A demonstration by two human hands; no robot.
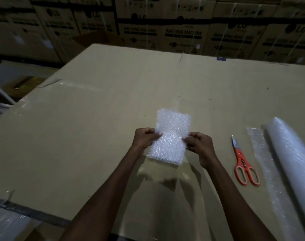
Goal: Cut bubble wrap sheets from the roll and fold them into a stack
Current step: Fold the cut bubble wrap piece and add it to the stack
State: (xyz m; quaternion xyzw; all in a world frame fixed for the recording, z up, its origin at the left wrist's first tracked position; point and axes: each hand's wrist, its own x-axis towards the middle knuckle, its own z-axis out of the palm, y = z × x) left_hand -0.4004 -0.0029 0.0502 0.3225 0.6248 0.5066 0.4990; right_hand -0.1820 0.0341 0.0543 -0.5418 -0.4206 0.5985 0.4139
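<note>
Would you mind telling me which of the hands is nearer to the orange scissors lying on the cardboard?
The right hand. It pinches the folded bubble wrap by its right edge, with the scissors lying apart further to its right. The left hand grips the wrap's opposite edge, farther away.

folded sheet (170, 136): translucent bubbled plastic, glinting | roll (294, 164): same film, glossy | scissors (244, 166): metal blades, orange plastic handles | tabletop (96, 119): matt brown cardboard

A warehouse: stacked washing-machine cartons (183, 32) wall in a flattened-cardboard worktop (113, 101).
</note>
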